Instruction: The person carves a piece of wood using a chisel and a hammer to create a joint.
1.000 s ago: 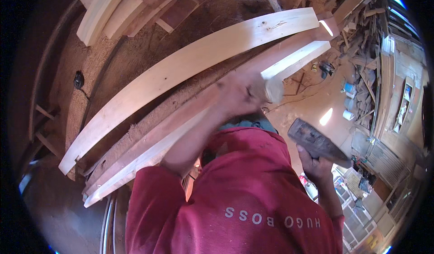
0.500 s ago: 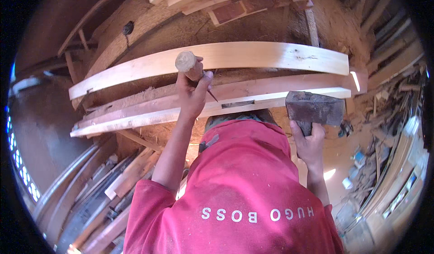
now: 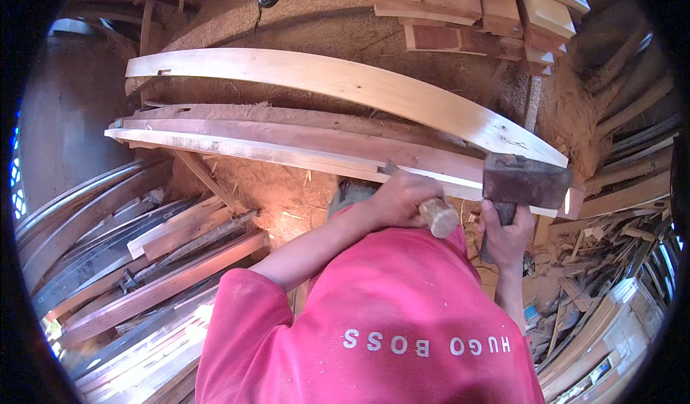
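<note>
My left hand [image 3: 404, 198] is wrapped round a wooden-handled chisel [image 3: 440, 218], its handle end towards me and its blade pointing away. The blade tip is at a dark slot in the near pale wooden beam [image 3: 287, 157]; whether it touches the wood I cannot tell. In my right hand [image 3: 509, 233] is a mallet [image 3: 527, 180] with a dark block head, held upright to the right of the chisel. The mallet head overlaps the beam's right end in view and is apart from the chisel handle.
Beyond the beam lie a reddish plank [image 3: 302, 139] and a long pale board [image 3: 287, 70] with a small notch at its left. Cut boards [image 3: 445, 8] are stacked at the far right. Long timbers [image 3: 172, 274] lie at left, scrap wood [image 3: 575, 289] at right.
My left hand has moved right and nearer to me, turning the chisel so its handle end now points towards me. The mallet stays in my right hand, slightly lower in view. The view has shifted.
</note>
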`<state>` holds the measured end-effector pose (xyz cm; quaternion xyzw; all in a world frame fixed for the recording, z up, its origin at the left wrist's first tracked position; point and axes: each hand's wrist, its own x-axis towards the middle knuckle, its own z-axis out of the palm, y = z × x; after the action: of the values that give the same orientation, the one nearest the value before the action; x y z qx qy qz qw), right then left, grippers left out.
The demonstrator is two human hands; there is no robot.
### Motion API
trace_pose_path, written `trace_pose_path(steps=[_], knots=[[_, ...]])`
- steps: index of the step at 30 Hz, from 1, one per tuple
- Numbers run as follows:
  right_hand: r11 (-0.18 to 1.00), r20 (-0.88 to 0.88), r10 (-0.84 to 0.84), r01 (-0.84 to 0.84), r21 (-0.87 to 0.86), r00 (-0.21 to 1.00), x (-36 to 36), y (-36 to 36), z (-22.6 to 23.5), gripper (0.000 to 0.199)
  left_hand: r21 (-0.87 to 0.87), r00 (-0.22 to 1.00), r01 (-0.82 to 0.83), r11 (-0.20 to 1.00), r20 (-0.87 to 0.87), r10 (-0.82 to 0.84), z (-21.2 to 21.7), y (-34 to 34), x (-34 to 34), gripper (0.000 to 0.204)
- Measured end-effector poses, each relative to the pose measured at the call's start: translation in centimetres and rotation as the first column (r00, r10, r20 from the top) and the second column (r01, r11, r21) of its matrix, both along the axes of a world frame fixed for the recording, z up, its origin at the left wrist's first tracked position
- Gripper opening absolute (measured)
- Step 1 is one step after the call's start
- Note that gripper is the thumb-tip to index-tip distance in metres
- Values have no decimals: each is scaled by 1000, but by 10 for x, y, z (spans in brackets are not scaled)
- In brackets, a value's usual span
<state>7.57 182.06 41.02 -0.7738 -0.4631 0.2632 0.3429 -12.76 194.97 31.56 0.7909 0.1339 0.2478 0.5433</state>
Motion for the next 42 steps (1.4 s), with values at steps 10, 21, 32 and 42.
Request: trace_pose_path(steps=[10, 21, 32, 42], knots=[[891, -220, -452, 424, -161, 865, -90, 9, 28, 33, -33, 940, 195, 980, 292, -177, -15, 25, -11, 40], [778, -176, -628, 610, -146, 758, -146, 34, 52, 33, -160, 927, 205, 966, 350, -139, -22, 36, -27, 27], [796, -122, -601, 578, -176, 790, -154, 38, 52, 38, -170, 924, 180, 969, 367, -107, -24, 46, -30, 22], [808, -117, -583, 558, -190, 804, -150, 38, 51, 40, -168, 933, 177, 970, 342, -111, -24, 46, -32, 18]])
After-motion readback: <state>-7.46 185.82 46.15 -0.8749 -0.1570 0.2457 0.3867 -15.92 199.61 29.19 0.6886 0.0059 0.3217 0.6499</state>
